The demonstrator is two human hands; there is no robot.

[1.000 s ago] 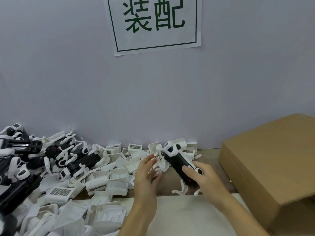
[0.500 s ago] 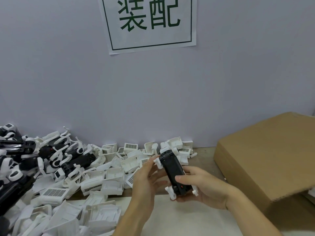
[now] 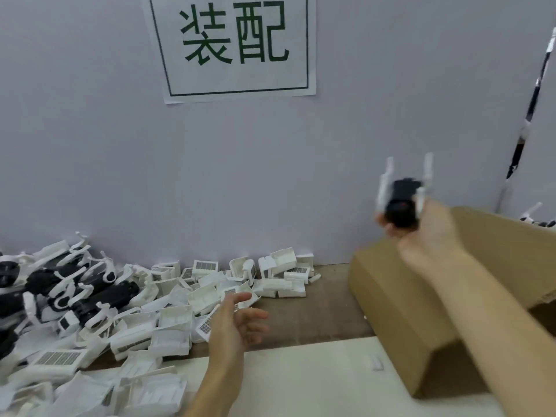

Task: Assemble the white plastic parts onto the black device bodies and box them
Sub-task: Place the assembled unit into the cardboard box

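My right hand (image 3: 421, 233) grips a black device body (image 3: 401, 203) with white plastic arms sticking up from it, held high over the cardboard box (image 3: 400, 299) at the right; both are motion-blurred. My left hand (image 3: 237, 320) hovers with relaxed fingers and holds nothing, just right of the heap of loose white plastic parts (image 3: 168, 314). More black device bodies (image 3: 99, 299) with white clips lie piled at the far left.
A white mat (image 3: 301, 380) covers the near table; bare brown table shows in front of the wall. A paper sign (image 3: 237, 46) with green characters hangs on the grey wall. More assembled devices (image 3: 538, 219) peek from behind the box's far edge.
My right hand carried the device up and to the right, over the box. My left hand let go of it and stayed near the white parts. The view turned right.
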